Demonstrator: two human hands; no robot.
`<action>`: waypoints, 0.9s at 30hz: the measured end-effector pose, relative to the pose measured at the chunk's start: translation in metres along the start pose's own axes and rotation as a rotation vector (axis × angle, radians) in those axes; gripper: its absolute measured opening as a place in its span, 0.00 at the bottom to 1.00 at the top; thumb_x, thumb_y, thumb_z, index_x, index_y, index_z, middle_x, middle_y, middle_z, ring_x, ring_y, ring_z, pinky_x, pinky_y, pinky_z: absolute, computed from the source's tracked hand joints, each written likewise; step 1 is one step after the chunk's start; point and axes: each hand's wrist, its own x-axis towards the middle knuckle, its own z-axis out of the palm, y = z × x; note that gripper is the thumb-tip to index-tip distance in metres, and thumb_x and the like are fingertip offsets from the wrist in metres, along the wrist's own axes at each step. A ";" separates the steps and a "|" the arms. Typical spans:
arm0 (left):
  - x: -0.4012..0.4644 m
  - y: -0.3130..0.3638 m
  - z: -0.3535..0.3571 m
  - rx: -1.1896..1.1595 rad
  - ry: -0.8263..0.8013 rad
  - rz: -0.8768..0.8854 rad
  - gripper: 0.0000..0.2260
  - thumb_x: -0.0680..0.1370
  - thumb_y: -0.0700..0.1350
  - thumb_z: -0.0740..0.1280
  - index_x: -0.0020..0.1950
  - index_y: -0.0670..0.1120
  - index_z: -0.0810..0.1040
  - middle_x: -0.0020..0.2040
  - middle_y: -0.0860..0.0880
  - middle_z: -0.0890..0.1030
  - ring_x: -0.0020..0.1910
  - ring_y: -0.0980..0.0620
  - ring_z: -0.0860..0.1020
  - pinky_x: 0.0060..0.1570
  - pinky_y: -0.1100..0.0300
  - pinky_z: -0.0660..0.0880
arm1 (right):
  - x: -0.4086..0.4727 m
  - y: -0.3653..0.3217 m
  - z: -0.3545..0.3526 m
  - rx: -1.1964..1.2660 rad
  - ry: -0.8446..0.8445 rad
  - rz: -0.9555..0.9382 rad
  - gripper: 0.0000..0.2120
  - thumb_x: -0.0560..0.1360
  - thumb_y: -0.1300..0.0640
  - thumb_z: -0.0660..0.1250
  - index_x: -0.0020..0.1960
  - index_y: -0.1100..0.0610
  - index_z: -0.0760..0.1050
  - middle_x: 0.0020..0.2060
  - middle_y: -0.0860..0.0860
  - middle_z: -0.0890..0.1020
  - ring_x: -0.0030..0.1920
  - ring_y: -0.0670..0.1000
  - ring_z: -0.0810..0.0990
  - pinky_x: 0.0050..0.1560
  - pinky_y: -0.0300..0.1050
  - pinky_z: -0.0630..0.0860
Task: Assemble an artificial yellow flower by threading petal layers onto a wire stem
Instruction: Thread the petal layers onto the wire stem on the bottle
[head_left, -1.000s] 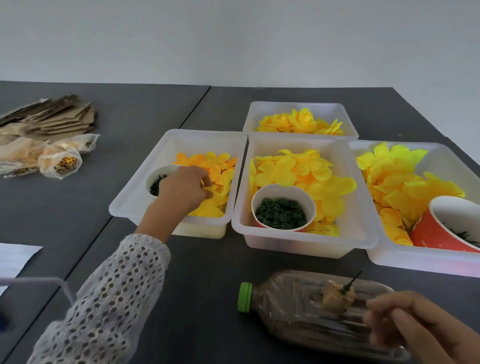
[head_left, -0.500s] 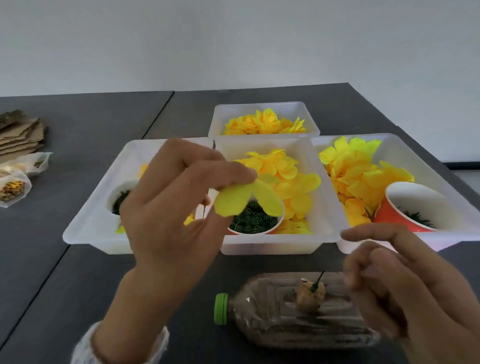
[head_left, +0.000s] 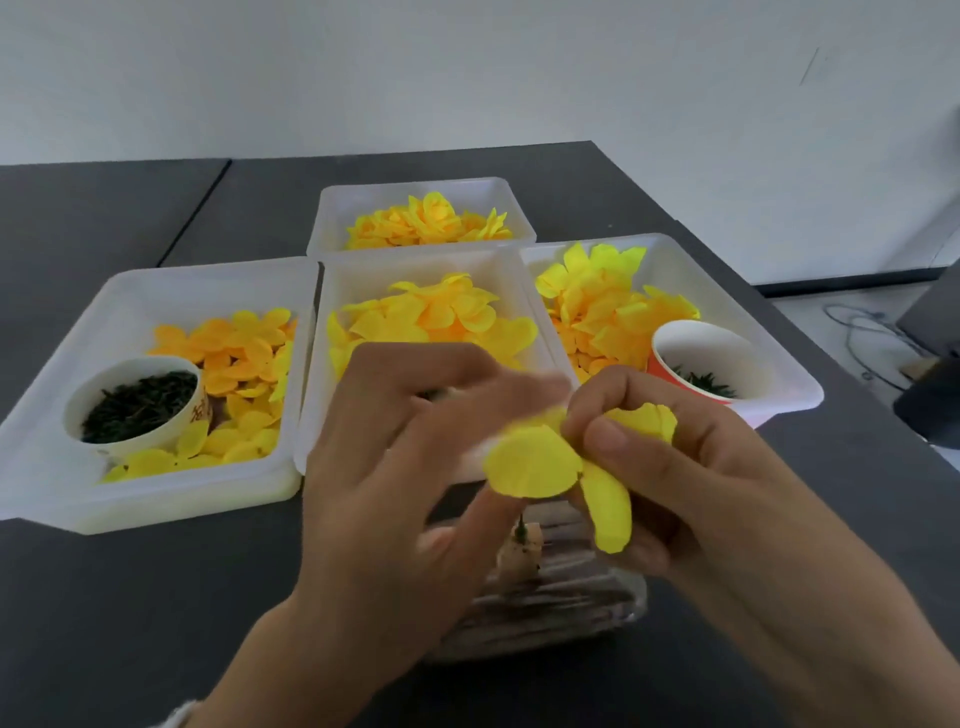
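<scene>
My right hand (head_left: 727, 493) pinches a yellow petal layer (head_left: 530, 460) at its middle, thumb in front and fingers curled behind. My left hand (head_left: 395, 467) reaches in from the left; its blurred, straight fingers lie behind the petal and its thumb sits just under the petal's lower edge. Directly below, a short green wire stem (head_left: 521, 525) stands up from a beige lump on a clear bottle (head_left: 545, 613) that lies on its side. The petal hangs a little above the stem's tip, apart from it.
Several white trays of yellow and orange petals stand behind: left tray (head_left: 156, 499), middle tray (head_left: 415, 262), right tray (head_left: 789, 379), back tray (head_left: 415, 184). A white cup (head_left: 83, 395) and an orange cup (head_left: 670, 338) hold dark green parts. The dark table (head_left: 130, 597) ends at right.
My left hand carried a petal layer from the left tray to the centre. My right hand rose to meet it and now pinches it above the stem.
</scene>
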 end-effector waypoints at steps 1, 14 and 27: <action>-0.004 0.000 0.001 -0.050 -0.024 -0.119 0.16 0.76 0.46 0.71 0.61 0.56 0.73 0.53 0.57 0.74 0.49 0.56 0.77 0.43 0.63 0.74 | -0.001 0.001 0.000 -0.033 0.015 -0.026 0.07 0.70 0.50 0.68 0.43 0.53 0.78 0.27 0.51 0.74 0.23 0.47 0.68 0.25 0.36 0.65; -0.002 0.020 -0.010 -0.693 -0.182 -0.821 0.15 0.72 0.46 0.71 0.58 0.55 0.77 0.40 0.49 0.79 0.32 0.58 0.78 0.30 0.66 0.73 | -0.004 0.006 0.010 -0.392 0.102 -0.263 0.09 0.73 0.58 0.71 0.48 0.48 0.73 0.29 0.46 0.78 0.23 0.46 0.71 0.23 0.37 0.69; 0.004 0.005 -0.010 -0.853 -0.151 -0.910 0.21 0.69 0.47 0.72 0.62 0.51 0.76 0.35 0.57 0.75 0.32 0.54 0.73 0.32 0.62 0.74 | 0.015 0.000 0.004 0.304 0.027 -0.053 0.11 0.63 0.64 0.73 0.42 0.55 0.75 0.25 0.48 0.69 0.19 0.43 0.63 0.22 0.33 0.61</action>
